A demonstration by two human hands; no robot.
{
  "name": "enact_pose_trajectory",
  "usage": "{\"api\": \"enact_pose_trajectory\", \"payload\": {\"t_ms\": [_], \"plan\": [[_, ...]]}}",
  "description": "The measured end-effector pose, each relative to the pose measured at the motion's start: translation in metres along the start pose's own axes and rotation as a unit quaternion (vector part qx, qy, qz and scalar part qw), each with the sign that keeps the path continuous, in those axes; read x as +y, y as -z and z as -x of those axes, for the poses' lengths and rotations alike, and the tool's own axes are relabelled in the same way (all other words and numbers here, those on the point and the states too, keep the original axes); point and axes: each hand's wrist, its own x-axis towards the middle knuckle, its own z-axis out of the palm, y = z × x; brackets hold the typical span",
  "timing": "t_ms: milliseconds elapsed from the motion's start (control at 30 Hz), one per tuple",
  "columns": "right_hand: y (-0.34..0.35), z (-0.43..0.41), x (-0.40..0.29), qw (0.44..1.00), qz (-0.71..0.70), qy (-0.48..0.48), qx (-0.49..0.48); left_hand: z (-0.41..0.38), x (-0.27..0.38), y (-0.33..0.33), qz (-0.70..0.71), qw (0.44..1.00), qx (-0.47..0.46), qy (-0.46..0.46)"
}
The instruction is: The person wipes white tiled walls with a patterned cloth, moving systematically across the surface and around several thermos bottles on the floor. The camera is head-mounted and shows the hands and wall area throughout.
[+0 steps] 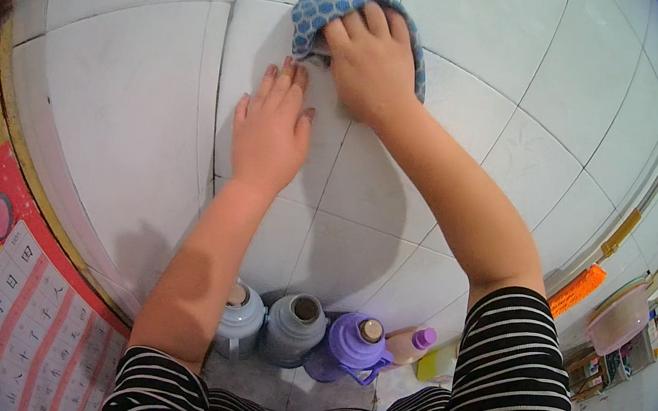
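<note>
A blue-and-grey cloth with a honeycomb pattern (326, 10) lies pressed flat against the white tiled wall (438, 158). My right hand (376, 62) grips it, fingers bent over its near part, with the cloth's edge curling up around them. To the left and a little lower, my left hand (273, 127) rests on the tiles with its fingers spread and nothing in it. Its fingertips come close to the cloth's lower left corner; whether they touch it, I cannot tell.
Below stand three thermos flasks with stoppers, one of them purple (356, 347), beside a purple-capped bottle (410, 345). A red poster with characters (32, 314) hangs at left. At right are an orange brush head (578, 290), a pink basin (618, 322) and a shelf of small items.
</note>
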Motion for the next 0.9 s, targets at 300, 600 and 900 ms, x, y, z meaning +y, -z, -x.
{"api": "enact_pose_trajectory", "payload": {"t_ms": [300,600,900], "plan": [[0.030,0.032,0.023,0.946,-0.303,0.084,-0.074,-0.038,-0.004,-0.010,0.141,0.969,0.172,-0.105],[0.039,0.061,0.051,0.985,-0.166,-0.014,0.051,-0.103,0.025,-0.018,0.057,0.955,0.272,-0.105],[0.034,0.087,0.057,0.972,-0.141,-0.115,0.147,-0.165,-0.019,0.011,0.042,0.965,0.259,0.003]]}}
